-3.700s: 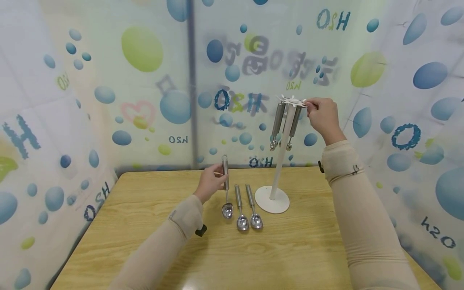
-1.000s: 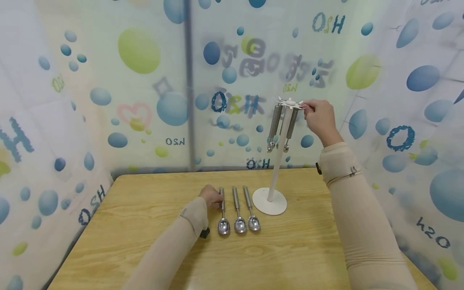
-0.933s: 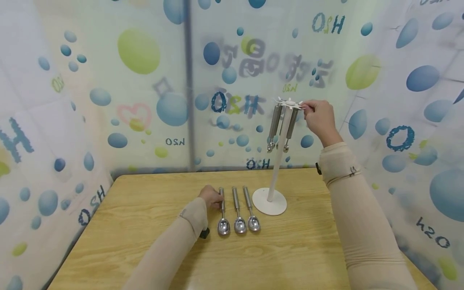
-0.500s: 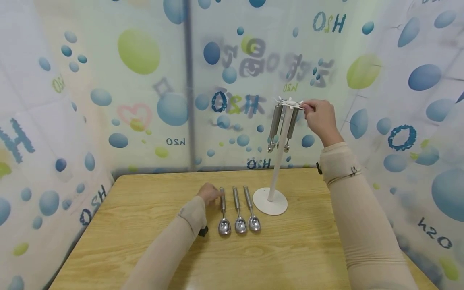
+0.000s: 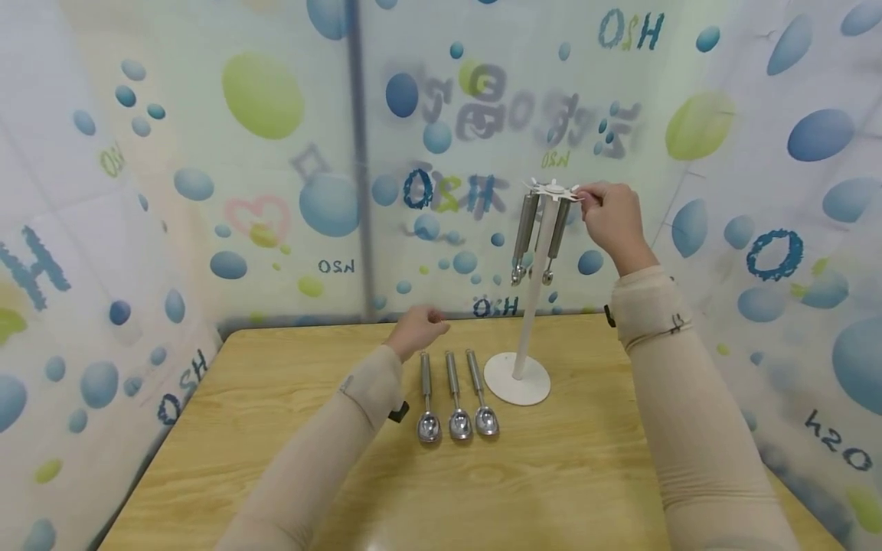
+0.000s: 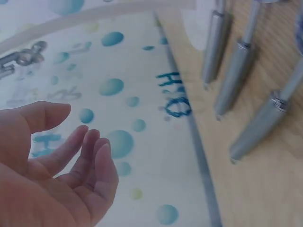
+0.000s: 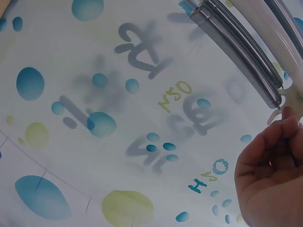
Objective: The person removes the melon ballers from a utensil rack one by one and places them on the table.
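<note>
Fingers of the right hand point(image 5: 615, 220) pinch the stand point(image 5: 531, 308) at its top, where steady pressure should prevent wobble, while the left hand point(image 5: 416, 330), loosely curved and empty, hovers near three scoops point(image 5: 454, 385) on the table point(image 5: 565, 474).

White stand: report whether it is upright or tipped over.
Upright: the white stand rises from its round base, which lies flat on the table; the right hand pinches the stand's hooked top.
</note>
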Demonstrator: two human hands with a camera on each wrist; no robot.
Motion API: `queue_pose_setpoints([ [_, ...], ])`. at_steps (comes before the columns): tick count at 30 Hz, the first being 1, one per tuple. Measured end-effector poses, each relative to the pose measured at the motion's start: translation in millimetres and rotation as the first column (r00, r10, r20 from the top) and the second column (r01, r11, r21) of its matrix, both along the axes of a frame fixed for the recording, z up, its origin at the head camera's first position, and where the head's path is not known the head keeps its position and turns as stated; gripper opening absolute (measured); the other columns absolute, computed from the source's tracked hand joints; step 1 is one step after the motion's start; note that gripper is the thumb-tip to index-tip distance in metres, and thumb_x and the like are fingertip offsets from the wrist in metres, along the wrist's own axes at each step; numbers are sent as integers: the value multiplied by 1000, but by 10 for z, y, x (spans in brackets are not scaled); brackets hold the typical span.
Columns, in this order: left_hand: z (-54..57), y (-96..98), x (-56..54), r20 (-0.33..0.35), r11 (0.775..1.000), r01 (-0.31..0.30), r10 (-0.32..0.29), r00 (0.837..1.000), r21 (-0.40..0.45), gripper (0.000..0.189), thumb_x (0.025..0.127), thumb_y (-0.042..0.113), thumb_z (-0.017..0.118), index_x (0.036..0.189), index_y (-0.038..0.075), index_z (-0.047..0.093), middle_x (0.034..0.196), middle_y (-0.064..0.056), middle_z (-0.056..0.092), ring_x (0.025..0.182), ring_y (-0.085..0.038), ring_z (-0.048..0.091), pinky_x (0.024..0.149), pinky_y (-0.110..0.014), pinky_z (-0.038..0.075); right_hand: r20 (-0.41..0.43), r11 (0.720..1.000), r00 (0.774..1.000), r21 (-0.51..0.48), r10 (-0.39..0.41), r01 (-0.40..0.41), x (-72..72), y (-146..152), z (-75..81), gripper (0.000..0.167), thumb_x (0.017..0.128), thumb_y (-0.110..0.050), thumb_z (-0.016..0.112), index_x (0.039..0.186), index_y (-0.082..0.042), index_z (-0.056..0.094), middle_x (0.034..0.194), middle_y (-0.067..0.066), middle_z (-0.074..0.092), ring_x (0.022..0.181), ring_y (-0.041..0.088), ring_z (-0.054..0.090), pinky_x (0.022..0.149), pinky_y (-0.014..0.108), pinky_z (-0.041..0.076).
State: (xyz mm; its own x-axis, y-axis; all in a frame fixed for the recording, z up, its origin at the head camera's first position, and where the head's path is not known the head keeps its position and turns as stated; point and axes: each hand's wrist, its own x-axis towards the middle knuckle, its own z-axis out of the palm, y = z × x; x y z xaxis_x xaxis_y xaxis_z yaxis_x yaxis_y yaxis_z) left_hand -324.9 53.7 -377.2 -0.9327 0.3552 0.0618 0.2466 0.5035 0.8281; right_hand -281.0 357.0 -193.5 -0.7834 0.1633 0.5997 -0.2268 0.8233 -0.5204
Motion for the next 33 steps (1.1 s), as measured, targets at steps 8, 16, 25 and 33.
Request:
queue_pose_setpoints([
  [8, 421, 249, 45, -121, 997, 44, -37, 992, 62, 30, 104, 23, 60, 128, 7, 65, 119, -7, 65, 111, -24, 61, 90, -41, 54, 0, 1000, 1000, 9, 0, 0, -14, 16, 10, 32, 108, -15, 48, 125, 4, 69, 94, 23, 65, 77, 28, 52, 64, 31, 41],
  [16, 776, 514, 31, -253, 989, 81, -49, 966, 120, 31, 106, 24, 56, 132, 9, 62, 121, -6, 65, 110, -21, 61, 90, -37, 54, 11, 1000, 1000, 2, 5, -5, -28, 25, 24, 33, 108, -15, 48, 126, 4, 68, 95, 23, 66, 78, 27, 52, 65, 30, 41],
  [25, 1032, 815, 17, -301, 974, 88, -21, 953, 210, 33, 106, 24, 56, 135, 8, 59, 125, -6, 63, 111, -19, 61, 89, -32, 54, 27, 999, 999, -22, 29, -28, -46, 31, 23, 33, 108, -15, 48, 129, 1, 68, 95, 22, 66, 75, 24, 51, 64, 29, 40],
  [33, 1165, 1056, 4, -319, 967, 67, 15, 948, 245, 34, 106, 25, 57, 137, 11, 59, 121, -2, 64, 107, -15, 61, 85, -30, 55, 33, 997, 998, -49, 56, -54, -64, 88, 24, 32, 108, -15, 50, 128, 0, 69, 90, 17, 64, 72, 20, 49, 59, 26, 37],
])
